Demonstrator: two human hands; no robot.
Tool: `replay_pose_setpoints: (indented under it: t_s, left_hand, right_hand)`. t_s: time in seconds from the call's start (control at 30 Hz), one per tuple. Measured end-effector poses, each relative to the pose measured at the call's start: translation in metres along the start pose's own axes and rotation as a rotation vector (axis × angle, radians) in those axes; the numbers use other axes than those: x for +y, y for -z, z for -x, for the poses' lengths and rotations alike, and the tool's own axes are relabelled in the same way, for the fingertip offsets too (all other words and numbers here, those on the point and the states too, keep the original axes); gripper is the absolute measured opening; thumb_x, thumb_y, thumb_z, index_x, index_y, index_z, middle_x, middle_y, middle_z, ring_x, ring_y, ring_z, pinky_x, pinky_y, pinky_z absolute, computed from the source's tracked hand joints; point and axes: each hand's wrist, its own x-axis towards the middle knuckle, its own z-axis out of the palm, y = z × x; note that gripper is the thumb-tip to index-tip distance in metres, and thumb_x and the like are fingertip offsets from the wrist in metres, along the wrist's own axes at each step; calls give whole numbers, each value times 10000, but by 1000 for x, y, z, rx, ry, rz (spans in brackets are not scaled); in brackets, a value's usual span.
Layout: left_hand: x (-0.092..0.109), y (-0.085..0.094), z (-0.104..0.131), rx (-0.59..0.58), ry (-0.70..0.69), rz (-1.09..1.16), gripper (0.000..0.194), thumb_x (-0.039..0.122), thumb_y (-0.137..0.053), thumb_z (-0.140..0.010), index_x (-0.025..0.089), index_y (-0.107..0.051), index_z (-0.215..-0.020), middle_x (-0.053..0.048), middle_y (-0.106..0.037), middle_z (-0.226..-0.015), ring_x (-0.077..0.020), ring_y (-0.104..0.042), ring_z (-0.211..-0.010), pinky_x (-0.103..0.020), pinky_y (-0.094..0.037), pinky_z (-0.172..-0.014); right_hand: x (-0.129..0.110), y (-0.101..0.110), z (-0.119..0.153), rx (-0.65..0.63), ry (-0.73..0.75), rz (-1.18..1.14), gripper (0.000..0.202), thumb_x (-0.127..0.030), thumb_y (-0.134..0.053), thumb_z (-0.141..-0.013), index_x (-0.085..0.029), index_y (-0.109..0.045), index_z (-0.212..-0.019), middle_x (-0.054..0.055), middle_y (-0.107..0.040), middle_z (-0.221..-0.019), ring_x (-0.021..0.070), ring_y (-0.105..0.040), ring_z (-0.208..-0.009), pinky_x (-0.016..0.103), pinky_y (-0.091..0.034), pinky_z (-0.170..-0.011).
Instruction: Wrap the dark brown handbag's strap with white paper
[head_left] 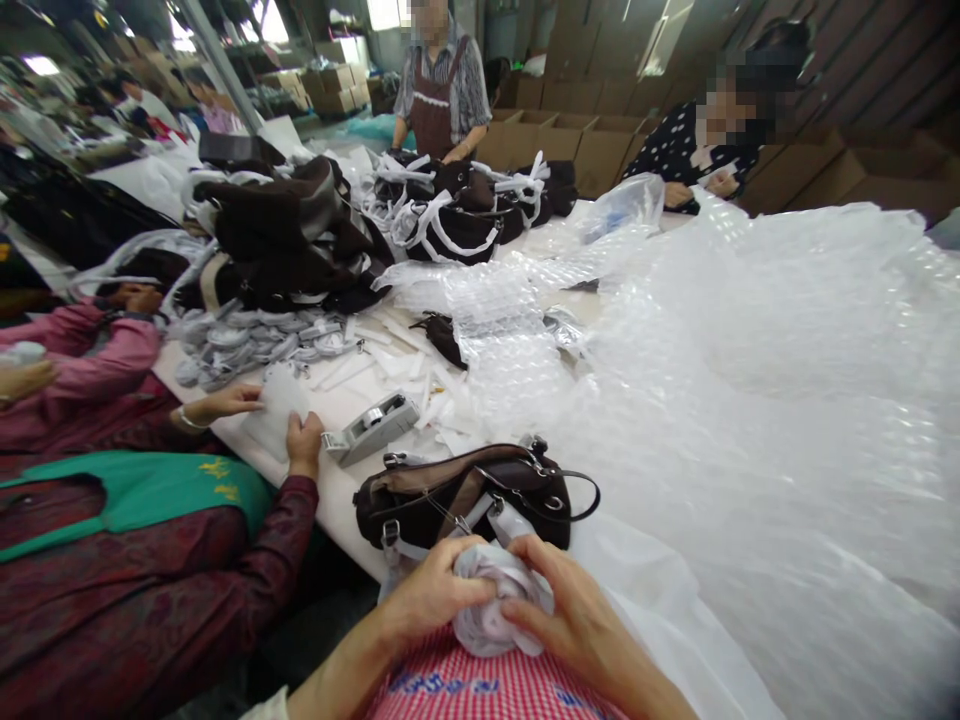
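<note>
A coiled strap in whitish wrapping [495,610] is gripped between my two hands, just above my checked apron. The fingers of my left hand [439,590] wrap its left side, with the thumb across the front. On its right side, my right hand [566,600] curls around with the thumb pressed on the coil's middle. Directly beyond my hands a dark brown handbag [450,495] lies on the table, with metal rings and a thin handle loop. A wrapped strip from the bag runs down close to the coil; whether they join is hidden by my fingers.
A tape dispenser [375,425] stands left of the bag. Bubble wrap [735,400] covers the right side. Several wrapped coils [255,345] and brown bags [292,230] are piled at left. A co-worker's hands beside me hold a white sheet [277,405]. Cardboard boxes [581,150] line the back.
</note>
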Motion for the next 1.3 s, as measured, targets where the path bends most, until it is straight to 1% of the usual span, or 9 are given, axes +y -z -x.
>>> replay_pose_setpoints:
  t_s: [0.23, 0.4, 0.63, 0.77, 0.83, 0.9, 0.97, 1.1, 1.3]
  left_hand:
    - [-2, -2, 3, 47, 3, 55, 268, 204, -651, -661, 167, -629, -925, 28, -599, -811, -137, -518, -776, -261, -415, -712]
    - [4, 2, 14, -123, 0, 74, 564, 161, -784, -551, 189, -599, -1083, 26, -636, -957, -155, -553, -859, -272, -435, -768]
    - [2, 5, 9, -101, 29, 66, 474, 120, -686, -572, 171, -605, -1036, 21, -617, -917, -156, -549, -861, -284, -420, -777]
    - [-3, 4, 1, -74, 52, 228, 525, 144, -717, -544, 167, -568, -1047, 14, -634, -927, -162, -570, -860, -286, -427, -760]
    - [-1, 4, -1, -53, 44, 278, 542, 137, -727, -516, 163, -559, -1030, 25, -629, -906, -152, -568, -835, -280, -433, -742]
    - [2, 5, 0, -41, 37, 276, 537, 129, -722, -499, 161, -558, -1009, 37, -611, -874, -139, -553, -802, -270, -430, -715]
    - [6, 7, 3, -47, 44, 222, 526, 127, -709, -499, 163, -562, -1003, 39, -599, -864, -137, -543, -791, -266, -422, -696]
    - [11, 8, 10, -49, 43, -3, 457, 115, -657, -516, 169, -587, -964, 30, -582, -851, -146, -524, -793, -266, -393, -675]
    - [8, 3, 19, -3, 106, -77, 458, 126, -683, -503, 171, -607, -953, 25, -606, -855, -156, -523, -800, -268, -394, -686]
  right_hand:
    - [4, -6, -3, -17, -14, -89, 236, -378, -585, -810, -212, -566, -978, 3, -640, -846, 205, -585, -784, 338, -410, -709]
    - [7, -9, -8, 1, 11, -197, 148, -279, -587, -781, -216, -542, -907, -31, -579, -791, 164, -541, -740, 302, -412, -670]
    - [16, -11, -8, -32, 61, -312, 232, -328, -647, -807, -210, -575, -993, -6, -632, -880, 180, -580, -806, 306, -442, -705]
    - [20, -14, -8, 112, 12, -349, 326, -395, -648, -840, -234, -518, -1093, -14, -630, -833, 172, -593, -712, 297, -453, -626]
    - [20, -13, -7, 178, 101, -227, 239, -399, -620, -879, -244, -568, -1053, 10, -630, -886, 175, -597, -751, 304, -466, -656]
    - [20, -10, -6, 184, 265, -127, 163, -341, -603, -905, -270, -631, -1050, 43, -622, -1091, 185, -613, -938, 313, -488, -799]
    - [20, -8, -4, 144, 351, -103, 208, -267, -615, -896, -312, -648, -1097, 36, -593, -1197, 180, -605, -1040, 299, -485, -875]
    - [18, -6, 1, 5, 299, -124, 343, -170, -661, -833, -340, -649, -1130, 21, -596, -1215, 187, -599, -1106, 291, -477, -925]
    - [8, -3, 0, -126, 261, -156, 184, -244, -625, -876, -285, -679, -1047, 39, -608, -1076, 207, -603, -1006, 347, -473, -875]
